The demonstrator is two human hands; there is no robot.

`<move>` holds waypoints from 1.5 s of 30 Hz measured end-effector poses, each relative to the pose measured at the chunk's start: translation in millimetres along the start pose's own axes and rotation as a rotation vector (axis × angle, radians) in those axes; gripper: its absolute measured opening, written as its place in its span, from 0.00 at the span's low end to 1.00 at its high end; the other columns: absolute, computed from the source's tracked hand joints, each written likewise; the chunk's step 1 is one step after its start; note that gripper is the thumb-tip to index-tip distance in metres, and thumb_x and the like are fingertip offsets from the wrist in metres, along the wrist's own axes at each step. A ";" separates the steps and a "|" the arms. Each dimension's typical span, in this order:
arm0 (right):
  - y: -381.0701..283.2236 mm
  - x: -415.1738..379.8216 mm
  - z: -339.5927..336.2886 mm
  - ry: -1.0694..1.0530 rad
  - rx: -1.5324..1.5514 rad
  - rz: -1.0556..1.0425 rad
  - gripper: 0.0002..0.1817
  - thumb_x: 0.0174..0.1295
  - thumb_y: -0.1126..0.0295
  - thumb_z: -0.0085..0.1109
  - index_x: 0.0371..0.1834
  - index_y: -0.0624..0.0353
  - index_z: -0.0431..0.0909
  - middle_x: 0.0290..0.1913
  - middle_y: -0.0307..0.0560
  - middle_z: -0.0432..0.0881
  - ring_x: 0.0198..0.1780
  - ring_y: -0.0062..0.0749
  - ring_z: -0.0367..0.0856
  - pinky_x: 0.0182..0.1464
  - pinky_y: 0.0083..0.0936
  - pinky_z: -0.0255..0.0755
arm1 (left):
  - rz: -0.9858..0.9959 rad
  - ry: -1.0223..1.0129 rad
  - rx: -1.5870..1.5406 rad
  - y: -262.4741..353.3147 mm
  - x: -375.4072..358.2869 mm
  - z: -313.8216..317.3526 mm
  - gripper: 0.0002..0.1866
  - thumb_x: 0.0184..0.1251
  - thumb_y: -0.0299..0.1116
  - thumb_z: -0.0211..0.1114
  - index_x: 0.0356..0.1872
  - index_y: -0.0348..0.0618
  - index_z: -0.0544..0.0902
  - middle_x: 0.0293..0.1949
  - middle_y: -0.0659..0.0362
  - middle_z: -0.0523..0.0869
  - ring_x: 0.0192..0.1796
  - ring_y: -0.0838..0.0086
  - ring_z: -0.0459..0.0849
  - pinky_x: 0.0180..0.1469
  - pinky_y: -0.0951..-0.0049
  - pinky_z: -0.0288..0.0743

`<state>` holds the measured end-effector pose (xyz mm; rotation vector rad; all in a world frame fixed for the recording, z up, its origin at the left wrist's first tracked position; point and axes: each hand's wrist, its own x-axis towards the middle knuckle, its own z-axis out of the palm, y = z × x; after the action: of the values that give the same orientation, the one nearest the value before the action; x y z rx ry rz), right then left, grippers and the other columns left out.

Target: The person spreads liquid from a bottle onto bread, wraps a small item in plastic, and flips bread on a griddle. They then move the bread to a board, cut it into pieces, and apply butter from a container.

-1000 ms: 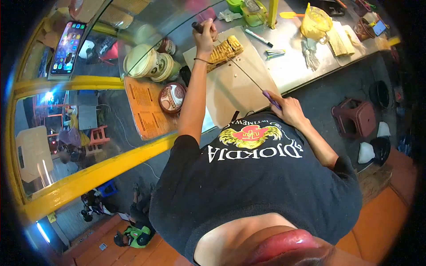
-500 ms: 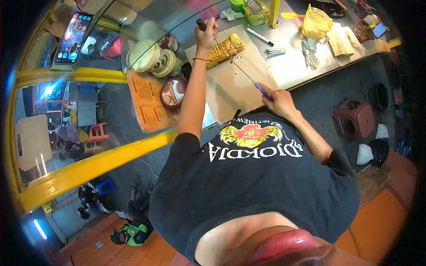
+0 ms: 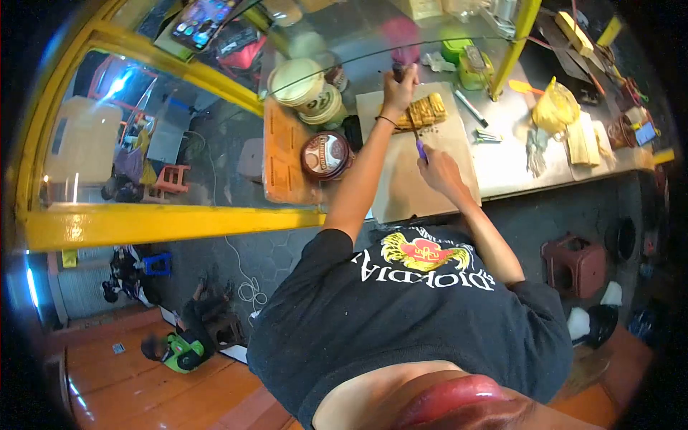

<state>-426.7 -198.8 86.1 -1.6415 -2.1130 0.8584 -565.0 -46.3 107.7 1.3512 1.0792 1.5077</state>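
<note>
My left hand (image 3: pixel 400 93), with a dark band at its wrist, is closed around the dark handle (image 3: pixel 398 72) of a tool whose working end I cannot make out. It stands at the left end of a golden-brown filled pancake (image 3: pixel 428 112), with cut lines across it. My right hand (image 3: pixel 443 172) is closed on the purple handle of a knife (image 3: pixel 421 149). The knife's thin blade reaches up to the pancake's left part, close below my left hand. The pancake lies on a sheet of brown paper (image 3: pixel 401 183) on the counter.
Left of the paper stand white tubs (image 3: pixel 297 82), a round brown tub (image 3: pixel 326 155) and an orange menu sheet (image 3: pixel 283 161). To the right lie a marker (image 3: pixel 470 109), a yellow bag-lined container (image 3: pixel 555 105) and a stack of paper (image 3: pixel 583 143). A yellow post (image 3: pixel 514 50) rises behind.
My right hand has moved the knife in toward the pancake's left part, its blade now steeper. The left hand keeps its tool at the pancake. The whole view has shifted.
</note>
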 end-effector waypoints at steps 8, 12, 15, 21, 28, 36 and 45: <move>15.5 -5.5 9.5 -0.074 -0.087 -0.075 0.21 0.60 0.63 0.52 0.55 0.60 0.75 0.35 0.68 0.82 0.36 0.60 0.83 0.41 0.52 0.76 | 0.023 0.010 -0.040 1.8 -0.5 -1.2 0.23 0.71 0.43 0.59 0.16 0.43 0.72 0.09 0.68 0.64 0.11 0.84 0.62 0.16 0.78 0.51; 21.6 5.4 20.1 -0.100 -0.039 -0.060 0.21 0.59 0.63 0.53 0.55 0.59 0.75 0.33 0.67 0.82 0.36 0.60 0.83 0.41 0.52 0.76 | -0.010 -0.002 -0.043 -4.0 0.8 -2.7 0.23 0.71 0.44 0.60 0.17 0.43 0.72 0.10 0.68 0.65 0.10 0.84 0.61 0.15 0.78 0.50; 19.8 59.6 35.3 -0.047 0.006 -0.050 0.21 0.58 0.64 0.54 0.54 0.61 0.75 0.32 0.66 0.83 0.37 0.61 0.83 0.41 0.53 0.76 | -0.007 -0.002 -0.068 -4.3 -0.6 -0.2 0.22 0.71 0.44 0.60 0.17 0.43 0.72 0.10 0.68 0.65 0.10 0.84 0.61 0.15 0.78 0.50; 23.9 -7.1 13.3 -0.026 -0.081 -0.092 0.20 0.57 0.67 0.53 0.53 0.62 0.75 0.30 0.66 0.82 0.33 0.61 0.82 0.38 0.52 0.76 | 0.006 0.073 -0.052 -2.1 -4.2 0.3 0.22 0.69 0.44 0.63 0.16 0.45 0.73 0.12 0.68 0.69 0.14 0.84 0.65 0.17 0.78 0.52; 23.1 58.2 37.1 0.024 -0.046 -0.097 0.23 0.55 0.67 0.53 0.56 0.57 0.77 0.27 0.61 0.83 0.32 0.56 0.84 0.33 0.49 0.76 | -0.031 0.069 -0.101 -7.2 1.5 1.3 0.20 0.68 0.40 0.63 0.15 0.46 0.73 0.11 0.67 0.69 0.11 0.83 0.63 0.16 0.77 0.53; 28.4 -10.2 29.1 0.034 -0.030 -0.091 0.14 0.58 0.67 0.52 0.44 0.63 0.75 0.29 0.62 0.83 0.33 0.58 0.83 0.36 0.50 0.76 | -0.012 0.004 -0.127 5.1 -5.7 1.9 0.20 0.69 0.39 0.62 0.18 0.40 0.72 0.11 0.65 0.65 0.11 0.81 0.59 0.16 0.75 0.49; 37.8 -27.7 36.6 -0.014 -0.056 -0.140 0.15 0.64 0.67 0.47 0.49 0.63 0.74 0.31 0.63 0.83 0.34 0.57 0.84 0.37 0.50 0.77 | -0.023 0.029 -0.133 6.7 -8.5 0.7 0.20 0.68 0.39 0.62 0.17 0.41 0.71 0.12 0.65 0.66 0.11 0.81 0.61 0.16 0.75 0.50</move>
<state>-412.0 -228.8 36.9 -1.4971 -2.2500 0.7751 -563.8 -56.3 111.6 1.2254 0.9909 1.5585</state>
